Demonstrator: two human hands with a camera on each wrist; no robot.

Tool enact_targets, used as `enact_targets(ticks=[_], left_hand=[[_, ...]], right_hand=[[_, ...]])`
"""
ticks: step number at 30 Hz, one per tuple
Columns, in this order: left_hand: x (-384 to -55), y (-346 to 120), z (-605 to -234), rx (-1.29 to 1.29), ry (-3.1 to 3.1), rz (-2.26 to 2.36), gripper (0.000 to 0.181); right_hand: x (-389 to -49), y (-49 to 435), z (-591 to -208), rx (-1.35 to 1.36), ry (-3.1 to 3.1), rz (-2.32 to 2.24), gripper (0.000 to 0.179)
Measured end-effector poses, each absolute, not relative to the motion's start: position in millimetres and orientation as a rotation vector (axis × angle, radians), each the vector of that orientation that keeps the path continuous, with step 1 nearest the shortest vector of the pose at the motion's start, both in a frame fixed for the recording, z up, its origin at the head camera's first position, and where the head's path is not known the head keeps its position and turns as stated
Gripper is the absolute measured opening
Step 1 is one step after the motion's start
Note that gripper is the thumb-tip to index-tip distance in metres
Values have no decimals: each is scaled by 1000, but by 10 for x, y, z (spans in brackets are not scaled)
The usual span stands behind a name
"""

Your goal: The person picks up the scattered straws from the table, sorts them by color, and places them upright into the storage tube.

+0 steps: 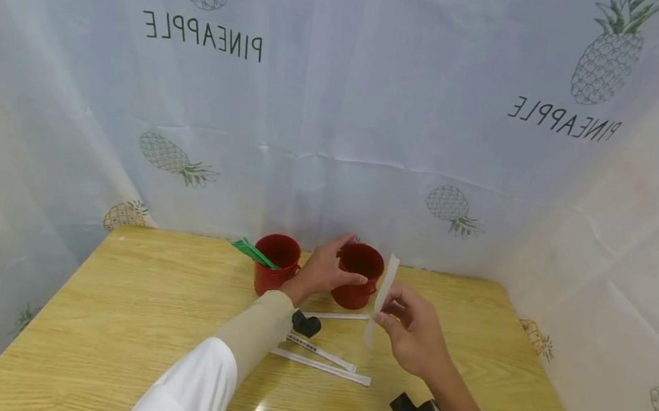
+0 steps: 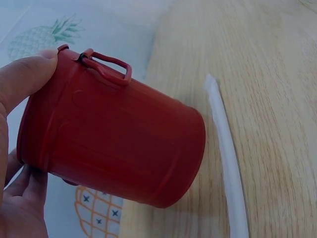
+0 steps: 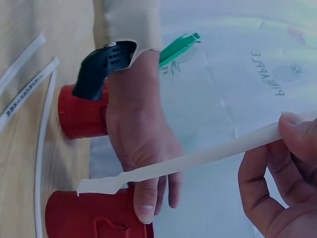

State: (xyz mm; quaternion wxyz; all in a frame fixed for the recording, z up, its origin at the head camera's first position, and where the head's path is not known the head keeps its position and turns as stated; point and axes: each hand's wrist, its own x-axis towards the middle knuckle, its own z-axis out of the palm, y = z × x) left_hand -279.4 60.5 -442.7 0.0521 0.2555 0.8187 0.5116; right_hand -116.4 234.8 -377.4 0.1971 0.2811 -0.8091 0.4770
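Wood table (image 1: pixel 166 329) under both hands. L hand (image 1: pixel 321 270) grips red bucket (image 1: pixel 352 297) at rim; 2nd red bucket (image 1: pixel 266 281) w/ green strips (image 1: pixel 258 254) L of that grip. R hand (image 1: pixel 415 332) pinches white strip (image 1: pixel 386 282), R of held bucket; 3 white sticks (image 1: pixel 322 366) on table nearer person than L grip.

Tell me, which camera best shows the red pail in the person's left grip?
The left wrist view: the red pail looms large there, showing its side, base edge and looped handle clearly. The head view shows it small, from above, revealing its open mouth. The right wrist view cuts it off at the bottom edge.
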Motion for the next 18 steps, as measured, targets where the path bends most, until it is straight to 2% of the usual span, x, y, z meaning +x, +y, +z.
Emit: enact_targets(ticks=[11, 18], left_hand=[[-2797, 609, -4426, 800, 2487, 1559, 90], [-2793, 621, -4409, 824, 2474, 1582, 78]], right_hand=[[-1506, 2276, -3556, 636, -2158, 1389, 20], [-1869, 2220, -3434, 526, -2065, 1393, 16]])
